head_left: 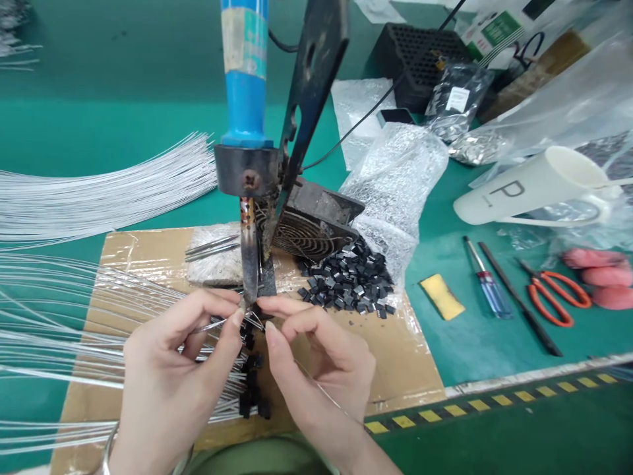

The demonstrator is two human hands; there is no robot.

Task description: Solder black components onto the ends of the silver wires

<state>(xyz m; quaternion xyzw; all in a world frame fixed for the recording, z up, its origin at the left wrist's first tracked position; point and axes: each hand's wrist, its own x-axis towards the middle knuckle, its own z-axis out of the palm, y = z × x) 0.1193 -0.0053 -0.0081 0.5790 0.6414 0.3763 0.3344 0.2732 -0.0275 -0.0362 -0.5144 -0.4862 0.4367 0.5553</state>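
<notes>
A blue-handled soldering iron [246, 92] is clamped upright in a black metal stand [309, 99], its tip pointing down. Right at the tip, my left hand [182, 369] pinches a thin grey wire [212, 324] between thumb and forefinger. My right hand [321, 363] is closed just across from it, gripping a thin strand of solder wire [321, 389] that trails back under the palm. What exactly lies between the fingertips is partly hidden. Below the hands, several wires end in small black connectors [252, 382] lined up on the cardboard [395, 369].
Behind the hands stand a small fan [316, 231] and a pile of black pieces [346, 277]. A bundle of wires [99, 198] lies left. On the right are a yellow sponge [442, 297], a screwdriver [488, 280], orange-handled pliers [556, 293] and a white mug [534, 188].
</notes>
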